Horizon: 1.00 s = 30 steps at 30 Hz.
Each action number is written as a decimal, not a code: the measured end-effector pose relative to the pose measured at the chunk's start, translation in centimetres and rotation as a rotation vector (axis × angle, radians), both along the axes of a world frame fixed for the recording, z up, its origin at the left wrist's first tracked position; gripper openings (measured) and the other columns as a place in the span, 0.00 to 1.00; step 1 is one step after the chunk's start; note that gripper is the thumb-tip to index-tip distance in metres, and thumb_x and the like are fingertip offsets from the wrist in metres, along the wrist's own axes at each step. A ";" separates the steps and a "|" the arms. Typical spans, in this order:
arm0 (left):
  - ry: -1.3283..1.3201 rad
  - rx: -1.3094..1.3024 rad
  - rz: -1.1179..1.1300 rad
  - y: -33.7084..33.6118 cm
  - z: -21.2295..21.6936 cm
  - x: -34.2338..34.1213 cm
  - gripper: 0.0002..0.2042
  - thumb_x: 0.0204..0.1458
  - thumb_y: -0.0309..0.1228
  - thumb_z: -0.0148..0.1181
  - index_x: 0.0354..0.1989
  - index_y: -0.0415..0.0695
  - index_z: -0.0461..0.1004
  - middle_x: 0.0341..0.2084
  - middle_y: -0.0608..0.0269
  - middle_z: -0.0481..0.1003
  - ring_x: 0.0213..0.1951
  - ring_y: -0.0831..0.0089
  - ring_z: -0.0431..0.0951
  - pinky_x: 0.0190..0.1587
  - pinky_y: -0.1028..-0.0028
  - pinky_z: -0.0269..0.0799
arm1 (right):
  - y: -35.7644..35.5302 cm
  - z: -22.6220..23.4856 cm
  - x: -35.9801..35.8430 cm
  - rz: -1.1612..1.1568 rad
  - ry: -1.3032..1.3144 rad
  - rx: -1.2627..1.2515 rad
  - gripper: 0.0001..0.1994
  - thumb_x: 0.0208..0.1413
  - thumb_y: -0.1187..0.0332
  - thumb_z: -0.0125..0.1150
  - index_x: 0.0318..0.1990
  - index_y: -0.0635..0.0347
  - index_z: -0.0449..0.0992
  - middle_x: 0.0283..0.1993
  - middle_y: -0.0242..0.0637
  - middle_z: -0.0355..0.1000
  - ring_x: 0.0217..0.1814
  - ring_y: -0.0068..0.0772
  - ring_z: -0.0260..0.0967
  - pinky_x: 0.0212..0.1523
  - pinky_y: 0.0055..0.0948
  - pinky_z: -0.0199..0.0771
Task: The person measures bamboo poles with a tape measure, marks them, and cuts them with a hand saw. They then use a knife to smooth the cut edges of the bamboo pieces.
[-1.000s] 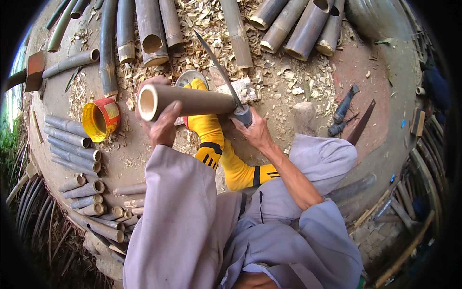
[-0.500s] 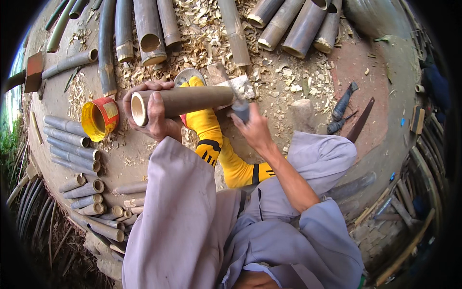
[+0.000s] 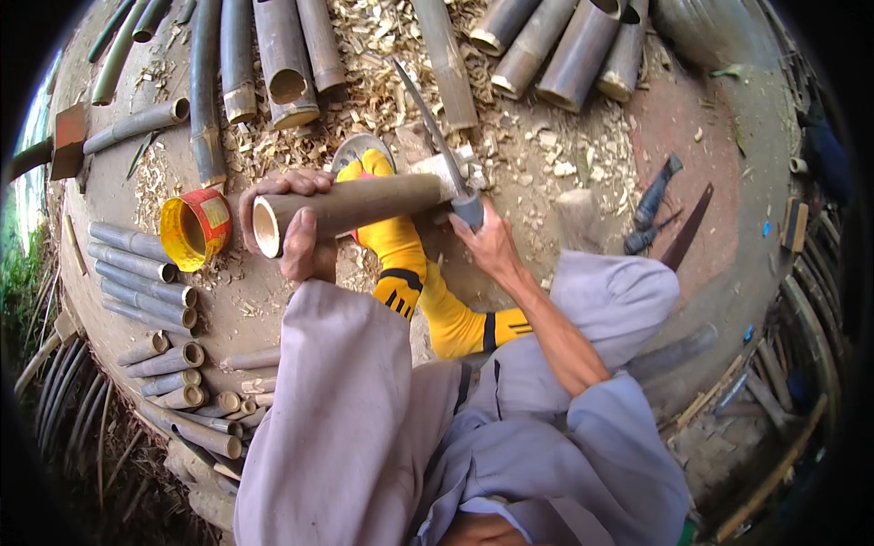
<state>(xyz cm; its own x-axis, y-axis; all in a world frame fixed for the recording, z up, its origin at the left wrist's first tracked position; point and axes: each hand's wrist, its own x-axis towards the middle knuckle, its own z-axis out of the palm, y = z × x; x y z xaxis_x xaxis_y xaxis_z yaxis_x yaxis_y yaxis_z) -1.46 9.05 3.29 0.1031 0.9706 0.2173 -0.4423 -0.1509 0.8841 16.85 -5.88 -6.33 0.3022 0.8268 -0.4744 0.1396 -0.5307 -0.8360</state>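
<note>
My left hand [image 3: 293, 227] grips the near open end of a short hollow bamboo tube [image 3: 350, 206], held level above the ground. My right hand [image 3: 489, 244] is closed around the handle of a long curved knife [image 3: 431, 131], whose blade points up and away over the tube's far end. The tube's far end rests by a pale wooden block [image 3: 442, 166]. Below the tube, a leg in a yellow sock [image 3: 401, 247] stretches out toward the block.
Long bamboo poles [image 3: 273, 55] lie at the top among wood chips. Cut bamboo pieces [image 3: 146, 273] are stacked at the left beside a yellow tin [image 3: 191, 227]. Dark-handled tools [image 3: 655, 205] and a flat blade lie at the right on the bare ground.
The knife blade has come up again, pointing away over the tube's far end after being lowered half a second ago. The tube has shifted slightly right in my left hand.
</note>
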 end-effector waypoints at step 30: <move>0.912 -0.370 -0.397 2.4 4.5 -8.3 0.29 0.28 0.36 0.70 0.42 0.35 0.73 0.37 0.55 0.73 0.41 0.65 0.74 0.50 0.67 0.67 | -1.2 0.2 0.9 0.067 0.095 -0.140 0.22 0.53 0.54 0.61 0.44 0.66 0.70 0.29 0.46 0.74 0.27 0.35 0.71 0.31 0.34 0.71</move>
